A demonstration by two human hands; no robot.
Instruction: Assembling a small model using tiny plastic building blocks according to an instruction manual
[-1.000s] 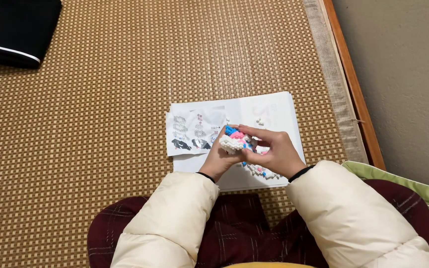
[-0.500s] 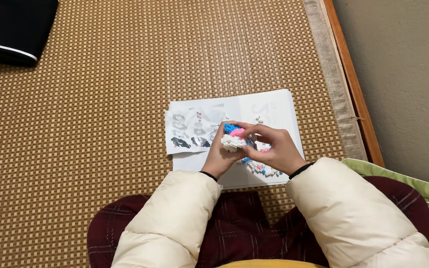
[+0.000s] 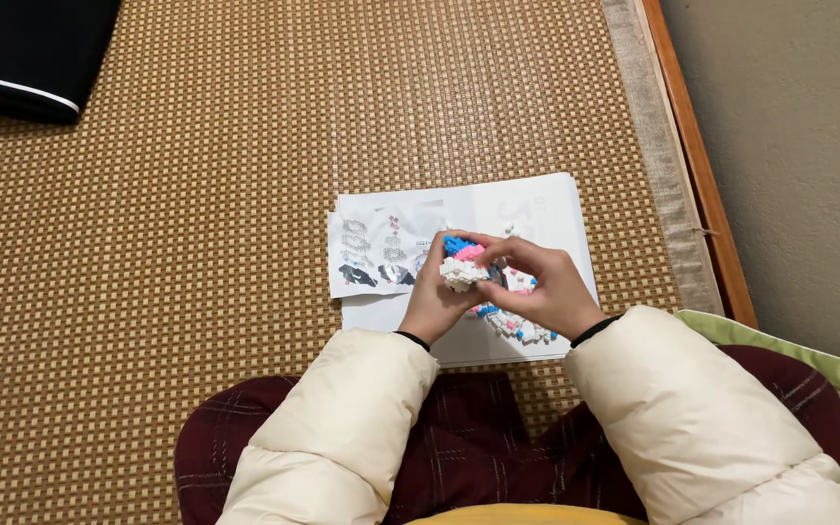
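A small model of tiny building bricks [image 3: 463, 264], white with blue and pink parts, sits between both my hands above the paper. My left hand [image 3: 435, 303] grips it from below and the side. My right hand [image 3: 546, 290] closes over it from the right, fingers curled on its top. Under the hands lies a white sheet of paper [image 3: 546, 209], and loose tiny bricks [image 3: 519, 329] in white, pink and blue lie on it below my right hand. A printed instruction leaflet [image 3: 373, 255] with drawings lies on the sheet's left part.
A woven straw mat [image 3: 167, 243] covers the floor. A black object with a white stripe [image 3: 21, 68] lies at the top left. A wooden edge strip [image 3: 694, 165] and a grey wall run along the right. A green cushion [image 3: 828, 379] shows at my right.
Both hands have shifted slightly over the paper while turning the small brick model; the paper and leaflet stay put.
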